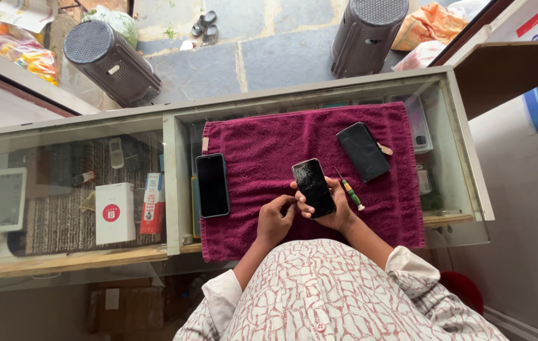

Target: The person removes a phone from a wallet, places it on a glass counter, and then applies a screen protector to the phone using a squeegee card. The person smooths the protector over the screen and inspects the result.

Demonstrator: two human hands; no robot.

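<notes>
On the glass worktop lies a maroon towel, and above the near half of it the person holds a black smartphone with a scuffed, glossy face turned up, its long axis running from about 11 o'clock to 5 o'clock. The right hand cradles the phone from below and from its 3 o'clock side, fingers wrapped round the edge, closed on it. The left hand comes in from 8 o'clock, loosely curled, its thumb and fingertips touching the phone's lower left corner; whether it grips or only presses I cannot tell. Just beside the phone at 3 o'clock a small screwdriver with a green and yellow handle rests on the towel, touching the right hand's fingers. At 1 o'clock from the held phone a second dark phone lies flat on the towel, well apart. At 9 o'clock a third black phone lies across the towel's left edge, half on the glass. Under the glass at far 9 o'clock sit a white box and a white tablet.
</notes>
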